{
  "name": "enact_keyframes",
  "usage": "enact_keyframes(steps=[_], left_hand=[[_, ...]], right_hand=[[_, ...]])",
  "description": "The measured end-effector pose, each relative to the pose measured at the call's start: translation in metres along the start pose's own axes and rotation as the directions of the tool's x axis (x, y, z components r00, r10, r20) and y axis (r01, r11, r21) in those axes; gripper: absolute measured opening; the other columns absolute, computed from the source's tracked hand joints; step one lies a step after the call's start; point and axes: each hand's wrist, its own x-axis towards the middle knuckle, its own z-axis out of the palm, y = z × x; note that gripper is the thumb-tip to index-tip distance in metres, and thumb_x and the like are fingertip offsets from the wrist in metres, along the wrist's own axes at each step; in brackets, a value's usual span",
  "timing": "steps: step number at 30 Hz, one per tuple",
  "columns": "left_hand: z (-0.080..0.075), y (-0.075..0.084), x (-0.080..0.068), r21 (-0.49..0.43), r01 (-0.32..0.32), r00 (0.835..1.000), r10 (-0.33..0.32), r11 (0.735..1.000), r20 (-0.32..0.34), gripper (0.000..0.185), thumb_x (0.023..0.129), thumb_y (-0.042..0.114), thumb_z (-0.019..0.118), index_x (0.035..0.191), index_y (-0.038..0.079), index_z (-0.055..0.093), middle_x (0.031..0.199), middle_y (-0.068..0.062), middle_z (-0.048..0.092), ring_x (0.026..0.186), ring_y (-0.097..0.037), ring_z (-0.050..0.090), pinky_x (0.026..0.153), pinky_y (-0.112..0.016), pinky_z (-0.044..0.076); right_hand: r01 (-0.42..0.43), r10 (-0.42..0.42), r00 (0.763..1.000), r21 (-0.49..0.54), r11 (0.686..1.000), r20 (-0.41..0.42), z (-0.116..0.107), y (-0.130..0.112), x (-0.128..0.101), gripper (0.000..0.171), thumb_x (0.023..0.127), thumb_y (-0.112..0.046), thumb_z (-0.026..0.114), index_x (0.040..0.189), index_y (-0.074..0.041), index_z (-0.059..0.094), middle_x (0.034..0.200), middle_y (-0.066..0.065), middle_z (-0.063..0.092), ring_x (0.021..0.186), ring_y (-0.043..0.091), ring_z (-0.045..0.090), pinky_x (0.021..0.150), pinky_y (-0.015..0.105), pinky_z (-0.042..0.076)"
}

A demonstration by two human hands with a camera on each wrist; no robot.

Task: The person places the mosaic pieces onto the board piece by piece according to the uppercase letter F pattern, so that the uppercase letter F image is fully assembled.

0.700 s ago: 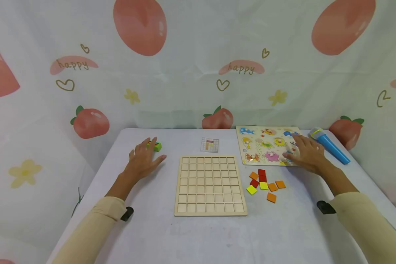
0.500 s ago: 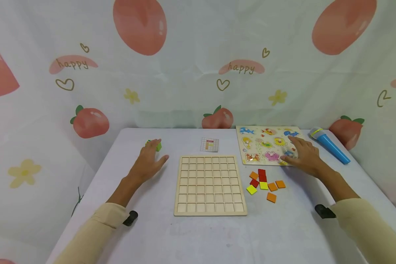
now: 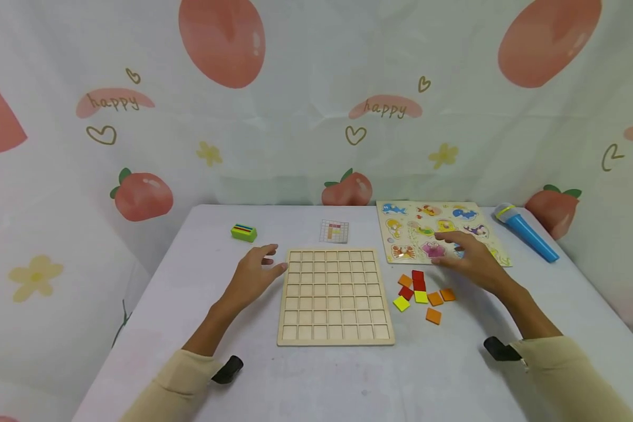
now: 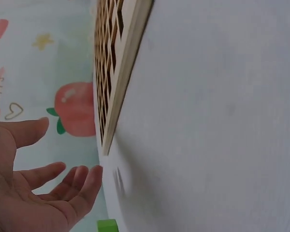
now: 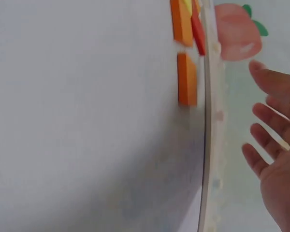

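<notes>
My left hand hovers by the upper left corner of a wooden grid board, its fingers relaxed and holding nothing. In the left wrist view the thumb and fingers of that hand are apart, with the board's edge beyond them. Over the front part of an animal peg puzzle hangs my right hand, also holding nothing. Just left of and below it lie several small square tiles: red, yellow and orange. The right wrist view shows loosely bent fingers and an orange tile.
A small card with a coloured grid pattern lies behind the board. At the back left is a green block with coloured stripes. A blue toy microphone lies at the right edge of the white table.
My left hand has moved right and nearer, away from the green block toward the board. The right hand has shifted left across the puzzle toward the tiles. The tiles and board stay put.
</notes>
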Motion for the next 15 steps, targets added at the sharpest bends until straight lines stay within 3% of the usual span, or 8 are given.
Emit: enact_keyframes(steps=[5, 9, 15], left_hand=[[0.007, 0.003, -0.007, -0.050, 0.059, 0.998, -0.057, 0.997, 0.034, 0.065, 0.100, 0.034, 0.072, 0.155, 0.006, 0.052, 0.148, -0.017, 0.058, 0.136, -0.036, 0.060, 0.106, -0.055, 0.055], [0.013, 0.004, -0.011, -0.056, 0.102, 0.994, -0.100, 0.993, 0.050, 0.061, 0.100, 0.035, 0.072, 0.153, 0.009, 0.055, 0.148, -0.014, 0.059, 0.133, -0.032, 0.062, 0.105, -0.053, 0.055], [0.017, 0.003, -0.015, -0.065, 0.145, 0.987, -0.140, 0.987, 0.074, 0.058, 0.101, 0.033, 0.070, 0.152, 0.007, 0.056, 0.145, -0.015, 0.062, 0.132, -0.032, 0.063, 0.106, -0.052, 0.055]], right_hand=[[0.018, -0.018, 1.000, 0.023, 1.000, 0.006, 0.008, -0.008, -0.003, 0.060, 0.097, -0.038, 0.075, 0.147, -0.008, 0.062, 0.152, 0.022, 0.056, 0.135, 0.043, 0.049, 0.102, 0.065, 0.053], [0.036, -0.038, 0.999, 0.048, 0.998, 0.037, 0.014, -0.009, -0.004, 0.054, 0.097, -0.033, 0.077, 0.142, -0.007, 0.066, 0.139, 0.018, 0.067, 0.127, 0.038, 0.055, 0.097, 0.051, 0.055], [0.024, -0.034, 0.994, 0.088, 0.996, 0.106, 0.021, -0.008, -0.004, 0.043, 0.096, -0.022, 0.078, 0.135, -0.007, 0.071, 0.127, 0.014, 0.072, 0.119, 0.034, 0.060, 0.091, 0.036, 0.054]])
